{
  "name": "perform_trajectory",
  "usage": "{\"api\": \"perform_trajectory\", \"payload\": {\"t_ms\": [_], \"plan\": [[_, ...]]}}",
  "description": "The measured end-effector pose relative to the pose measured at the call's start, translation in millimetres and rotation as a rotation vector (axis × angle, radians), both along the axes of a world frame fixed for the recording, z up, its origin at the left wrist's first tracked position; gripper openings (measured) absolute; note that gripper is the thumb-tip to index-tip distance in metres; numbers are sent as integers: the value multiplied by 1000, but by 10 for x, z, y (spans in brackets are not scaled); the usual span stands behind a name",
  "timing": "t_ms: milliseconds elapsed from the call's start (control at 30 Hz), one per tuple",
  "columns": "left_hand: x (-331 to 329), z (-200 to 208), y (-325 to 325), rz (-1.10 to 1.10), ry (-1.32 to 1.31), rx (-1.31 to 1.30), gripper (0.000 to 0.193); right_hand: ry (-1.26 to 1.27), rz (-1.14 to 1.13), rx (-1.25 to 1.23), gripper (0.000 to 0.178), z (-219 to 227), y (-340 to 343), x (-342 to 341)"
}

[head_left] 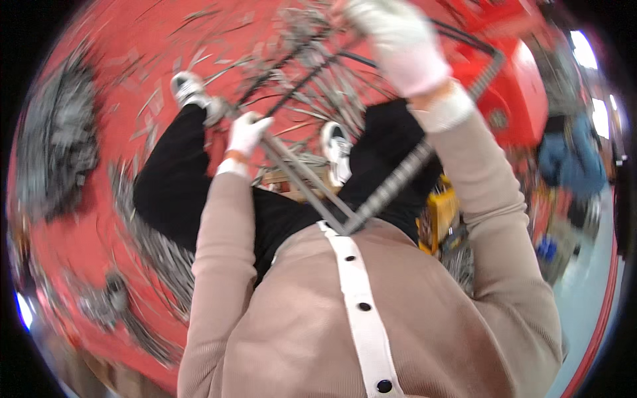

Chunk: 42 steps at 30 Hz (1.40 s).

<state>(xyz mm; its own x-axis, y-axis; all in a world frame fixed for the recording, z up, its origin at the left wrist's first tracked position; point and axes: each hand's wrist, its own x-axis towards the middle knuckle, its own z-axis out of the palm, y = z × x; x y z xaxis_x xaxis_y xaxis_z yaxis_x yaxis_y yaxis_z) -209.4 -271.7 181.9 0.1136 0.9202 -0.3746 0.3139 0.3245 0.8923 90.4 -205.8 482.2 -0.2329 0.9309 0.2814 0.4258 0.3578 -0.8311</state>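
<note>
A frame of thin grey and dark metal bars [305, 174] lies across my lap, one corner close to my belly. One ribbed bar [398, 176] runs from that corner up to the right, under my right forearm. My left hand [247, 132], in a white glove, is closed round the frame's left side, above the left knee. My right hand [398, 46], gloved too, is raised at the top over the frame's far part. Motion smears its fingers, so I cannot make out whether they grip a bar.
Grey metal strips [149, 229] are strewn over the red floor [133, 99]. A dark bundle [56, 136] is at the far left. Red containers [511, 99] stand to the right, with a yellow tool [439, 215] by my right leg. A person in blue trousers [572, 159] is at the right edge.
</note>
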Motion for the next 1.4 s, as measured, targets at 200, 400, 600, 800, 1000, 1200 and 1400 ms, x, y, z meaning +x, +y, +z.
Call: {"api": "perform_trajectory", "payload": {"t_ms": [200, 400, 600, 800, 1000, 1200, 1400], "plan": [[-21, 52, 67, -178, -259, -263, 16, -373, -811, -154, 33, 112, -2417, 2839], [183, 101, -112, -10, 27, -106, 30, -438, -1309, -1092, 65, -1637, -4923, 3217], [256, 363, -246, 155, 181, 93, 32, -347, -1803, -892, 58, -2507, -5124, 3514], [156, 283, -76, 223, -137, -57, 30, 413, -1625, -985, 11, -1285, -4492, 3749], [298, 136, -102, 447, -237, -27, 29, 279, -1006, -632, 12, 696, -2849, 2547], [338, 205, -112, 602, -70, 34, 26, 91, -338, -826, 16, 1347, -859, 767], [250, 176, -27, 488, 281, 48, 28, -286, 239, -1185, 16, 346, 368, -642]]}}
